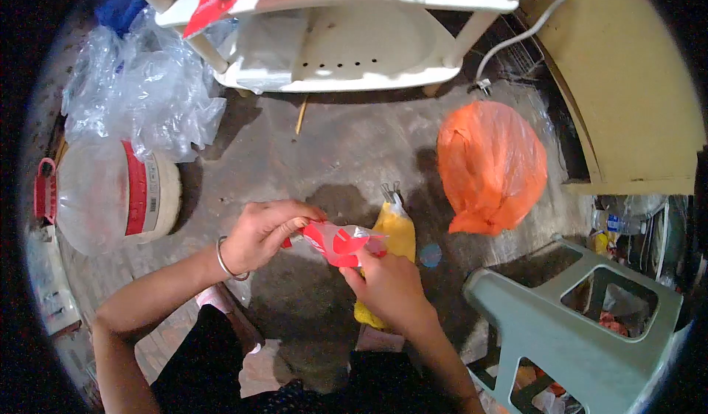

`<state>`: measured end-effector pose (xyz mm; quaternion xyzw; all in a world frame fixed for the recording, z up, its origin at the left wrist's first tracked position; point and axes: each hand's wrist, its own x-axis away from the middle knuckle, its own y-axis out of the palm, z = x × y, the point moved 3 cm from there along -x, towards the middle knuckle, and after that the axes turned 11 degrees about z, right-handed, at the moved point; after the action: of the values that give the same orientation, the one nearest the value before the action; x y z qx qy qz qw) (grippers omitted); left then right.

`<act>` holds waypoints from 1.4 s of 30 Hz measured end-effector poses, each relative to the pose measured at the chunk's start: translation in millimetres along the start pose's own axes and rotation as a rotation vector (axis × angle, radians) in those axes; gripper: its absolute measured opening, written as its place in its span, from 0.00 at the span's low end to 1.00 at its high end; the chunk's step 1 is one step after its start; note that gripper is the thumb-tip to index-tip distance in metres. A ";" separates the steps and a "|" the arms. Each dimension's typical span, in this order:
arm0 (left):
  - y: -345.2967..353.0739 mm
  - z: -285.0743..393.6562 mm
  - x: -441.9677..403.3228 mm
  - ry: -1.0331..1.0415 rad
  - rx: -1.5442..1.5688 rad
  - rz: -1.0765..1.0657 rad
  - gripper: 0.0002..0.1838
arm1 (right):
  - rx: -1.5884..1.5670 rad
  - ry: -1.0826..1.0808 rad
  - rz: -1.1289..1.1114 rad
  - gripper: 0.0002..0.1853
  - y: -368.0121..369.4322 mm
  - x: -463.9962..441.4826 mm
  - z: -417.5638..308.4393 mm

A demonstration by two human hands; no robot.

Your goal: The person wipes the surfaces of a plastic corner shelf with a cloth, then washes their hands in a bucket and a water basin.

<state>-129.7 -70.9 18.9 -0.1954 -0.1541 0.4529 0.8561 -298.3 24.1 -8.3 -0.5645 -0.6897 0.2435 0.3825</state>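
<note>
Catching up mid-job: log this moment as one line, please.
left hand: pinching red-and-clear wrapper; right hand: pinching wrapper; beneath: yellow item; floor: orange bag

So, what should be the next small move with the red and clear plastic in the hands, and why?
Probably to spread the red-and-clear plastic gently between the left hand and the right hand: both appear to pinch it, at different places, and it looks creased and folded, so its full shape is hard to make out.
</note>
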 end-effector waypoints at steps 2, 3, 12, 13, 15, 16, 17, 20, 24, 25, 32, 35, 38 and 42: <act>-5.6 -2.4 -0.8 0.115 0.010 0.066 0.10 | 0.019 0.045 0.009 0.22 -8.2 -1.2 -1.5; -11.8 -4.3 -2.8 0.204 -0.036 0.116 0.10 | 0.010 0.022 0.016 0.22 -12.6 0.7 -3.1; -94.5 11.7 -55.1 0.484 -0.302 0.687 0.12 | -0.464 -0.182 0.410 0.22 -21.6 9.8 -0.7; -104.6 12.8 -66.5 0.608 -0.518 0.661 0.12 | -0.466 -0.177 0.411 0.22 -17.6 11.2 -1.9; -118.5 6.6 -81.1 0.733 -0.733 0.633 0.13 | -0.398 -0.236 0.351 0.20 -10.8 12.4 -8.2; -118.0 -6.2 -87.6 0.738 -0.857 0.577 0.15 | -0.393 -0.239 0.354 0.20 -9.7 13.5 -10.3; -114.7 -19.3 -93.4 0.744 -0.976 0.517 0.16 | -0.406 -0.215 0.292 0.20 -6.6 15.3 -11.8; -107.0 -59.2 -104.1 0.540 -0.833 0.563 0.18 | -0.433 -0.215 0.264 0.19 3.5 21.7 -10.1; -100.8 -70.3 -130.0 0.475 -0.800 0.568 0.19 | -0.481 -0.108 0.214 0.18 1.2 28.8 -1.3; -102.4 -70.0 -137.0 0.518 -0.897 0.540 0.18 | -0.507 -0.083 0.243 0.18 1.5 31.1 4.3; -96.1 -74.2 -147.3 0.396 -1.100 0.561 0.21 | -0.922 0.673 0.724 0.14 -25.7 60.8 91.7; -91.8 -79.2 -149.7 0.409 -1.232 0.534 0.25 | -0.939 0.830 0.729 0.18 -36.0 60.4 141.6; -87.2 -74.2 -151.8 0.380 -1.259 0.527 0.30 | -0.997 0.909 0.679 0.23 -35.0 43.2 186.4; -81.4 -62.3 -148.1 0.336 -1.310 0.468 0.28 | -0.975 0.701 0.804 0.27 -30.8 11.7 227.6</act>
<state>-124.3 -248.6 -9.9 -0.7643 -0.2145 0.4031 0.4554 -500.0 49.7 -115.7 -0.9261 -0.2955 -0.1652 0.1667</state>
